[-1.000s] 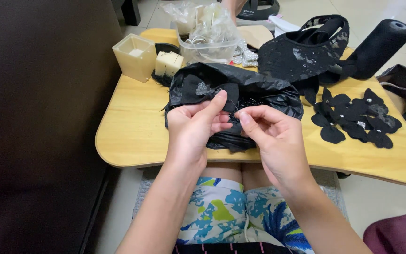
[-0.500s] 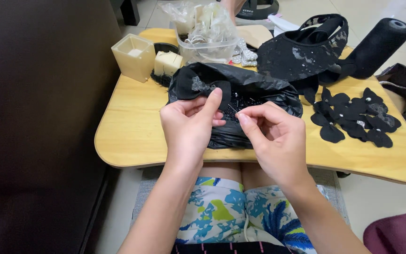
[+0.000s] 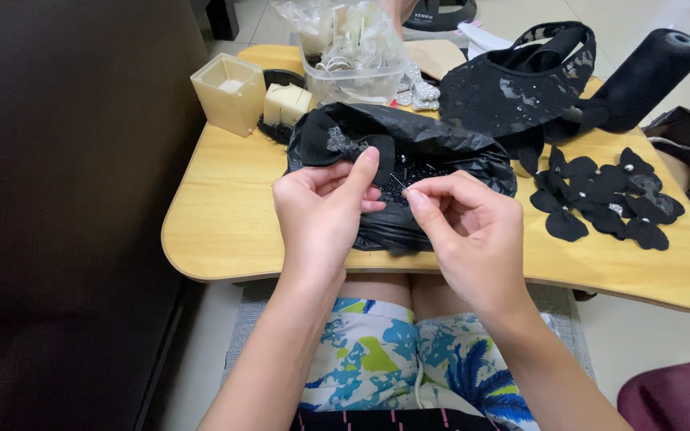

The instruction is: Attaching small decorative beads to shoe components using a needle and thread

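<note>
My left hand pinches a small black fabric bow with a sparkly centre, thumb up against it. My right hand holds a thin needle between thumb and forefinger, its tip close to the bow. Both hands hover over an open black plastic bag holding dark beads, lying on a low wooden table across my lap.
Several finished black fabric bows lie on the table's right side. A black beaded fabric piece and a black roll sit at the back right. A cream square container, a cream block and a clear plastic tub stand at the back left.
My hands have risen slightly and drawn a little apart; the right hand now shows the needle near the bow.
</note>
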